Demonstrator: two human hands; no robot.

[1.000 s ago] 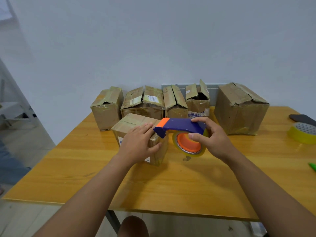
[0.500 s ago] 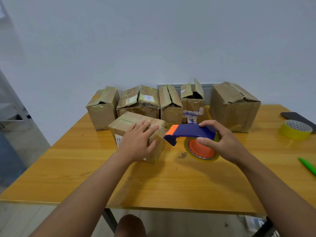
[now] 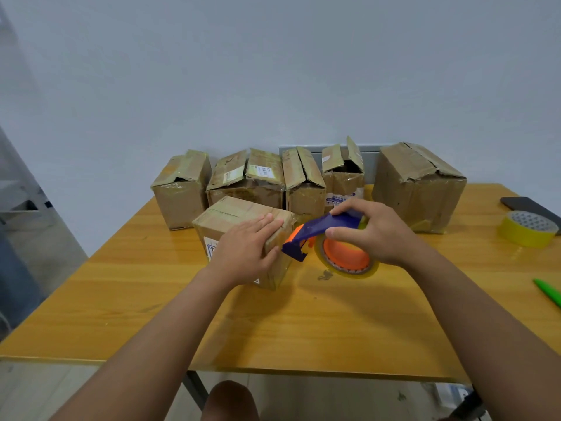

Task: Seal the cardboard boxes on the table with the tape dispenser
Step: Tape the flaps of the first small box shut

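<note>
- The left hand [image 3: 243, 253] lies flat on the near box [image 3: 239, 235], fingers [image 3: 267, 221] straight and together across its closed top, the thumb down over the box's right edge; it presses, grasping nothing.
- The right hand [image 3: 373, 232] grasps the tape dispenser [image 3: 331, 238], fingers curled over the blue handle and the thumb on its near side.
- The dispenser tilts down to the left; its blue cutter end sits just beside the near box's upper right corner, whether touching I cannot tell. Its orange hub and clear tape roll hang low over the counter [image 3: 303, 323].
- The near box stands alone in front of the back row of boxes [image 3: 303, 180], which lines the far edge against the wall; several of those have flaps standing open.
- To the right, well apart from the hands, sit a yellow tape roll [image 3: 528, 229], a dark phone [image 3: 528, 206] behind it, and a green pen [image 3: 548, 291] at the frame's edge.
- Bare counter stretches between the near box and the front edge, where both forearms cross it.
</note>
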